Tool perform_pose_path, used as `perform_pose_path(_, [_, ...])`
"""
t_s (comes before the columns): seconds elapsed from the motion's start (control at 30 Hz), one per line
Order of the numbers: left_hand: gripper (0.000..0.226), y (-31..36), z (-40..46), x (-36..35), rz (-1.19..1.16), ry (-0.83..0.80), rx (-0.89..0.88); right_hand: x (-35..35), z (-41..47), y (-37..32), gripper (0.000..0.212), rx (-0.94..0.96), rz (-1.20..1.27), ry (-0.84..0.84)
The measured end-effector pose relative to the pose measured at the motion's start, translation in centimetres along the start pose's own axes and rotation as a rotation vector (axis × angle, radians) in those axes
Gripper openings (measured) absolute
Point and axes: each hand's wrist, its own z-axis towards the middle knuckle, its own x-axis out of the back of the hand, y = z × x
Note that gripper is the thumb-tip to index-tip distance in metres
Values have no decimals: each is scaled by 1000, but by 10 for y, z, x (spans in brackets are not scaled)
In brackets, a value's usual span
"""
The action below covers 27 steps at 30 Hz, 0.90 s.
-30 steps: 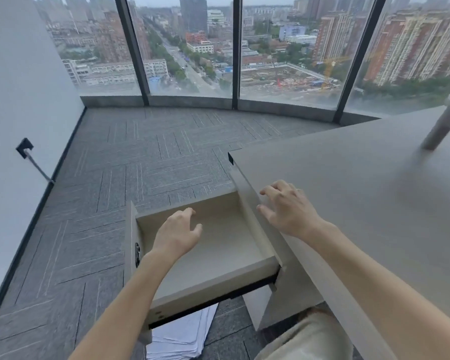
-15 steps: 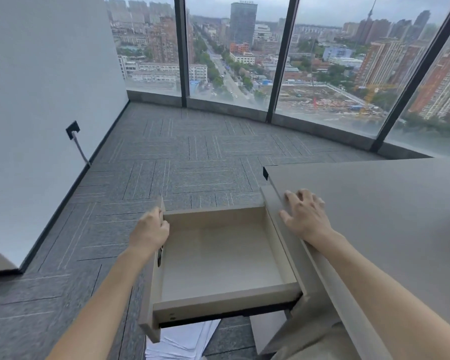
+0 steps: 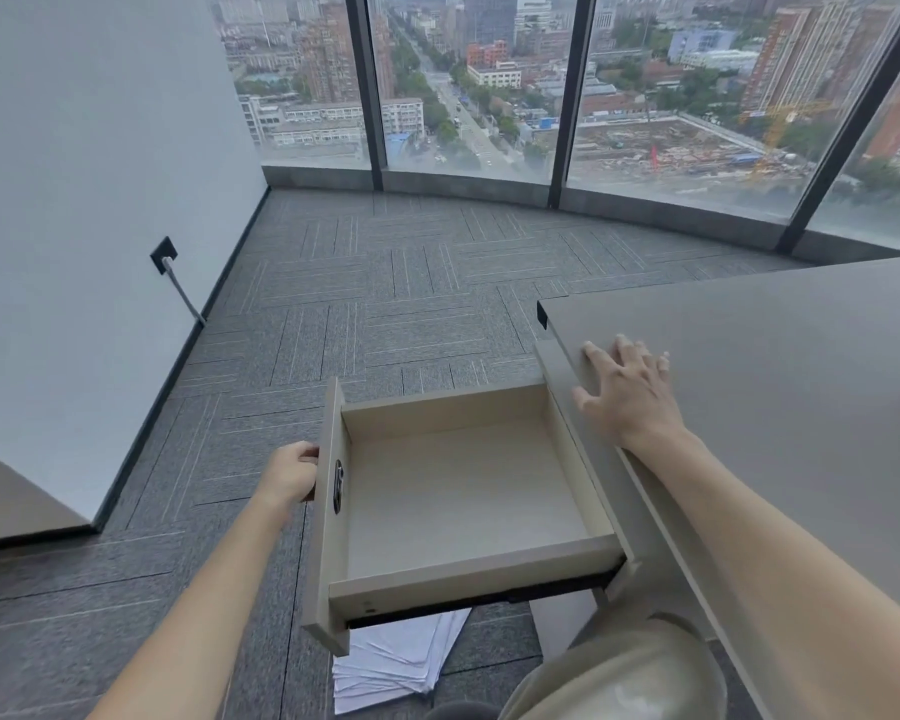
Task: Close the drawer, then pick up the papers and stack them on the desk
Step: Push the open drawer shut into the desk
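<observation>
The beige drawer (image 3: 463, 491) stands pulled far out of the grey desk (image 3: 775, 387), and nothing lies inside it. My left hand (image 3: 289, 472) presses against the outer face of the drawer front (image 3: 330, 511), fingers curled at its edge. My right hand (image 3: 630, 394) lies flat with fingers spread on the desk's near-left corner, holding nothing. A loose pile of white papers (image 3: 391, 662) lies on the carpet beneath the drawer, partly hidden by it.
Grey carpet tiles (image 3: 385, 304) stretch to floor-to-ceiling windows (image 3: 489, 85) at the back. A white wall (image 3: 89, 200) with a black socket and cable (image 3: 165, 257) runs along the left. My knee (image 3: 619, 672) shows at the bottom right beside the desk.
My left hand moved from above the inside of the drawer to the outer face of its front. My right hand settled flat on the desk corner. The view shifted left.
</observation>
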Motion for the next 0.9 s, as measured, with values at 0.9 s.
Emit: perform_pose_path(0.9, [17,30,-5,-124,-454,-264,104,0,-2,0,66,-15,-5,1])
